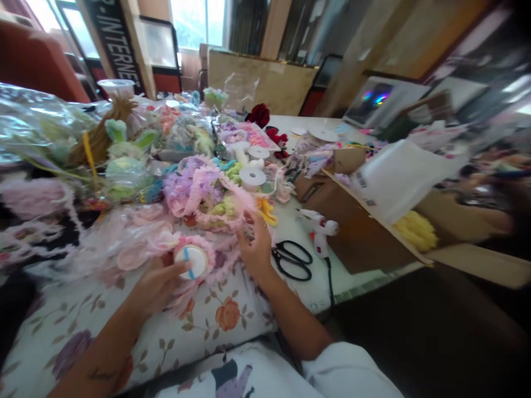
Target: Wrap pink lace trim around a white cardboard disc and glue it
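My left hand (160, 282) grips a white spool (191, 261) wound with pink ruffled ribbon, thumb across its face. A strand of the pink ribbon (219, 218) runs up and right from the spool. My right hand (256, 243) pinches that strand with fingers closed, over a floral cloth (215, 323). Black scissors (292, 260) lie just right of my right hand. A white glue gun (319, 226) stands further right, its black cord trailing toward the table edge.
Heaps of pastel ribbon, trims and plastic bags (124, 166) cover the left and middle of the table. Empty white spools (252, 177) stand behind. An open cardboard box (365, 226) with yellow trim and a white sheet sits at the right. Red fabric flowers (259, 115) lie at the back.
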`<state>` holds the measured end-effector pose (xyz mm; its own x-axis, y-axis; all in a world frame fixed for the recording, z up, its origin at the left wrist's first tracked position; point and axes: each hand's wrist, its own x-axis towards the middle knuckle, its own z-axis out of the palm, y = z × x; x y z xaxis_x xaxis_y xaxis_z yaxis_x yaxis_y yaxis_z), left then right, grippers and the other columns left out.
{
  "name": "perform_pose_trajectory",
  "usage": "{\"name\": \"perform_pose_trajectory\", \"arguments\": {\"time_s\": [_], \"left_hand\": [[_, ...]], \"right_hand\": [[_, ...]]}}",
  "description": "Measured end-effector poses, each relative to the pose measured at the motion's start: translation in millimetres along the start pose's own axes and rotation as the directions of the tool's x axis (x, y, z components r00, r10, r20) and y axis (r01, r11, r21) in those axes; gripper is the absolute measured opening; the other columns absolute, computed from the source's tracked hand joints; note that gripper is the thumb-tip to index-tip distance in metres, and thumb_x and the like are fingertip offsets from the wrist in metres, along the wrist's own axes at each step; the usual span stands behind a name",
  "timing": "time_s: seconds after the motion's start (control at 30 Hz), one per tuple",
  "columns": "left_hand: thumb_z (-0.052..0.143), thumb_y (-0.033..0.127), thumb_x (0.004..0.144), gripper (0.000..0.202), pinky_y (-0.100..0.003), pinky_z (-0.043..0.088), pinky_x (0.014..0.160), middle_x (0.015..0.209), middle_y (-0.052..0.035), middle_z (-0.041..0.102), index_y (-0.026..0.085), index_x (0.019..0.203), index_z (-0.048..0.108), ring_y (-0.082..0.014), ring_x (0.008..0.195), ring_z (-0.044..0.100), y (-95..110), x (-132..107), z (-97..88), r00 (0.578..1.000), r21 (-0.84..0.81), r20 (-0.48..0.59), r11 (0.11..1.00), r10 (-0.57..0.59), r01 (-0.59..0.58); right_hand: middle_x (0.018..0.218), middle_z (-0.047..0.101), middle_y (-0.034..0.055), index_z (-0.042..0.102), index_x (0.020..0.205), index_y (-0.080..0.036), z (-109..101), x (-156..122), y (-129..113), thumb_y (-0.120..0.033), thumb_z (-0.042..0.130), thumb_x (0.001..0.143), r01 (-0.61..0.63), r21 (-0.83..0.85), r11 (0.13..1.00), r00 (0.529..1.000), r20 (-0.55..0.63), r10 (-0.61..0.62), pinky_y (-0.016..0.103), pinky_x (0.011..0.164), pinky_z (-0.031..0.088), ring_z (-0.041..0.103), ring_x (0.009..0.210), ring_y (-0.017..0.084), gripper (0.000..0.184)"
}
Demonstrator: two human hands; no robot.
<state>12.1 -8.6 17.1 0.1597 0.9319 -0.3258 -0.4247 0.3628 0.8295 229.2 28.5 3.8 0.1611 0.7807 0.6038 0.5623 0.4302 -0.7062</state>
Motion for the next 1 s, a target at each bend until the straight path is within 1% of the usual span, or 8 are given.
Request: {"name": "perform_pose_trajectory", "arguments": {"time_s": [0.17,0.27,0.33,0.5,0.6,0.7,0.9,1.0], "left_hand": [[0.081,0.012,0.063,0.023,-0.022,0.058,0.067,0.081,-0.0057,0.075,0.016,0.084,0.074,-0.0183,0.071,0.069,0,7,-8.0,0.999,0.003,-0.045,1.000,0.007,-0.007],[0.080,0.012,0.064,0.016,-0.018,0.058,0.067,0.077,-0.0056,0.074,0.013,0.079,0.074,-0.0160,0.070,0.069,1,11,-11.0,0.996,-0.019,-0.083,0.999,0.035,-0.036],[0.081,0.012,0.064,0.016,-0.017,0.058,0.067,0.076,-0.0050,0.074,0.014,0.079,0.074,-0.0151,0.070,0.068,1,13,-11.7,0.994,-0.039,-0.102,0.998,0.042,-0.047],[0.080,0.012,0.064,0.024,-0.022,0.060,0.069,0.086,-0.0072,0.075,0.013,0.088,0.074,-0.0179,0.074,0.070,3,15,-10.7,0.996,-0.099,-0.088,0.994,0.032,-0.040],[0.080,0.012,0.064,0.024,-0.022,0.059,0.072,0.088,-0.0099,0.075,0.009,0.086,0.073,-0.0189,0.076,0.070,4,16,-10.1,0.996,-0.129,-0.084,0.991,0.015,-0.026],[0.080,0.011,0.064,0.017,-0.019,0.057,0.072,0.086,-0.0089,0.074,0.009,0.079,0.072,-0.0170,0.076,0.070,6,16,-9.2,0.995,-0.162,-0.096,0.986,0.029,-0.044],[0.078,0.011,0.067,0.016,-0.020,0.057,0.072,0.082,-0.0060,0.073,0.011,0.081,0.072,-0.0145,0.075,0.068,4,16,-6.8,0.993,-0.167,-0.054,0.980,0.101,-0.108],[0.079,0.011,0.065,0.021,-0.021,0.056,0.072,0.081,-0.0067,0.074,0.011,0.085,0.072,-0.0152,0.074,0.069,3,17,-6.5,0.992,-0.168,-0.031,0.978,0.121,-0.124]], "right_hand": [[0.099,0.064,0.0085,0.061,0.104,-0.018,-42,-12,13,-0.028,0.055,0.090,-0.020,-0.048,0.999,0.954,-0.301,0.005,0.035,0.080,0.052,0.062,0.087,0.019,0.018],[0.092,0.061,0.0074,0.060,0.096,-0.016,-81,-26,38,-0.032,0.058,0.088,-0.172,-0.110,0.979,0.821,-0.565,0.081,0.035,0.081,0.050,0.060,0.085,0.019,0.018],[0.094,0.060,0.0090,0.058,0.098,-0.015,-108,-32,58,-0.037,0.059,0.086,-0.277,-0.163,0.947,0.762,-0.637,0.113,0.038,0.085,0.049,0.059,0.087,0.020,0.024],[0.100,0.064,0.0138,0.057,0.109,-0.013,-155,-30,93,-0.050,0.062,0.073,-0.502,-0.286,0.816,0.823,-0.446,0.350,0.039,0.082,0.050,0.062,0.088,0.025,0.052],[0.095,0.069,0.0147,0.064,0.098,-0.015,-162,-17,100,-0.052,0.059,0.071,-0.546,-0.455,0.703,0.834,-0.224,0.504,0.040,0.081,0.048,0.064,0.088,0.029,0.047],[0.088,0.070,0.0153,0.067,0.083,-0.016,-162,-1,101,-0.046,0.060,0.069,-0.519,-0.565,0.641,0.825,-0.136,0.549,0.039,0.079,0.047,0.064,0.089,0.032,0.034],[0.059,0.065,0.0099,0.062,0.063,-0.020,-160,11,80,-0.035,0.060,0.067,-0.519,-0.557,0.649,0.821,-0.112,0.560,0.038,0.069,0.047,0.065,0.071,0.030,0.016],[0.050,0.061,0.0057,0.066,0.069,-0.018,-144,2,51,-0.039,0.065,0.066,-0.662,-0.296,0.688,0.738,-0.097,0.668,0.036,0.055,0.048,0.060,0.052,0.025,0.021]]}}
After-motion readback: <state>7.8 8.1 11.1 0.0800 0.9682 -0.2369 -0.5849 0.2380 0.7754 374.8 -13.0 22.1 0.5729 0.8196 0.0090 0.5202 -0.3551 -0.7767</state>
